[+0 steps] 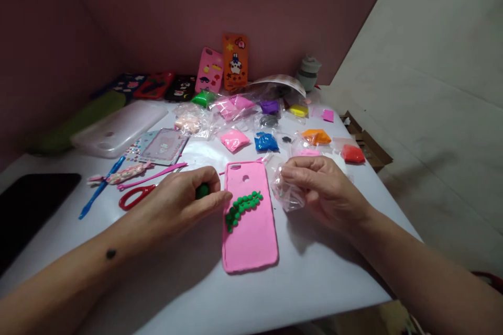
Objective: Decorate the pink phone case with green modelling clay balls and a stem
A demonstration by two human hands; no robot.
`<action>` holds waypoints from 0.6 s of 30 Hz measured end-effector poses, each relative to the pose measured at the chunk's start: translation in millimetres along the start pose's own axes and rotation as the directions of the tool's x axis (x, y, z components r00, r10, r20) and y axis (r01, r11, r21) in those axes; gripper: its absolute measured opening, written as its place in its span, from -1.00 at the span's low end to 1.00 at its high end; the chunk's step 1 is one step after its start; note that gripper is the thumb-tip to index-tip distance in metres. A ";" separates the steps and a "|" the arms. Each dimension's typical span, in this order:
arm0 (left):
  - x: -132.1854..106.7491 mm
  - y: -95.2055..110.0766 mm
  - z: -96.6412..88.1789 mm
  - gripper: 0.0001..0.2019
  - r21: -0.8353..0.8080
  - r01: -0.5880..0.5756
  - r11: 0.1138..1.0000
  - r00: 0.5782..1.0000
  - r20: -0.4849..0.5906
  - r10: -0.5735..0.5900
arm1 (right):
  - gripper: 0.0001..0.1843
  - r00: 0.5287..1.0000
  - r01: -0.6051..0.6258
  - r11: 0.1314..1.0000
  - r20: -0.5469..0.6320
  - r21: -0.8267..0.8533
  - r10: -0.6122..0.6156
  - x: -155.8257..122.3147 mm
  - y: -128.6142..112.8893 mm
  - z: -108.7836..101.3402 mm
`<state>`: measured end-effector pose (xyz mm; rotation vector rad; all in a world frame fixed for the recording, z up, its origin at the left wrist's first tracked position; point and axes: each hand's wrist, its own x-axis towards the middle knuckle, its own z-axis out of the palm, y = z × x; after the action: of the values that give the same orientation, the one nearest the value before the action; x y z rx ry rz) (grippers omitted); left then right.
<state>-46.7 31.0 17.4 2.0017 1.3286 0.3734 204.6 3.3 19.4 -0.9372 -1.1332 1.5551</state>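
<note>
A pink phone case (251, 235) lies flat on the white table (196, 282) in front of me, with a curved row of small green clay balls (241, 208) stuck on it. My left hand (184, 200) rests at the case's left edge, fingers curled round a lump of green clay (202, 191). My right hand (322, 188) sits just right of the case, fingers pinched on a crumpled clear plastic bag (286, 193).
Small bags of coloured clay lie behind the case: blue (266, 142), orange (316, 137), red (352, 154), pink (234, 140). Red scissors (135, 196), a blue tool (98, 188) and a sticker sheet (163, 146) lie left. Decorated cases (234, 61) lean on the wall. A black slab (27, 209) lies far left.
</note>
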 end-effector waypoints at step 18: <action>5.5 -2.7 9.9 -0.62 -0.047 0.003 0.999 1.000 -0.001 -0.003 | -0.48 0.999 -0.036 0.997 0.031 -0.068 0.038 2.4 16.3 -5.1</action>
<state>-40.4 32.7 7.7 1.9609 1.3114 0.4003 204.6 5.0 2.3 -0.9864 -1.2038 1.5754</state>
